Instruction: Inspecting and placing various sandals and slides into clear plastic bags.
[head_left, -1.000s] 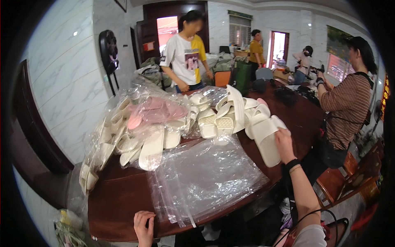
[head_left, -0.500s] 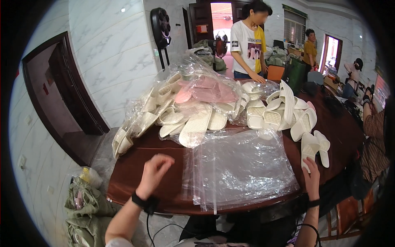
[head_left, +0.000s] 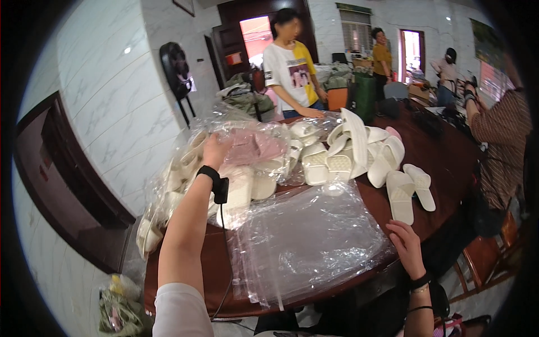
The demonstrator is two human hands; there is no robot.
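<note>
My left hand reaches over the heap and rests at the left side of bagged pink slippers; its fingertips are hidden. Cream slippers in clear plastic bags lie around it. My right hand is open at the table's near right edge, fingers spread and holding nothing. Just beyond its fingertips lies a loose cream slipper, with another cream slipper beside it. Flat clear plastic bags are spread in a stack between my hands.
More unbagged cream slippers are piled at the right of the heap on the dark red table. A person stands across the table, one hand on it. Another person's patterned sleeve is at the right. A green sack stands at lower left.
My left hand has moved forward from above the bare table to the pink slippers. My right hand has come off the cream slipper and drawn back toward me. The view has turned right.
</note>
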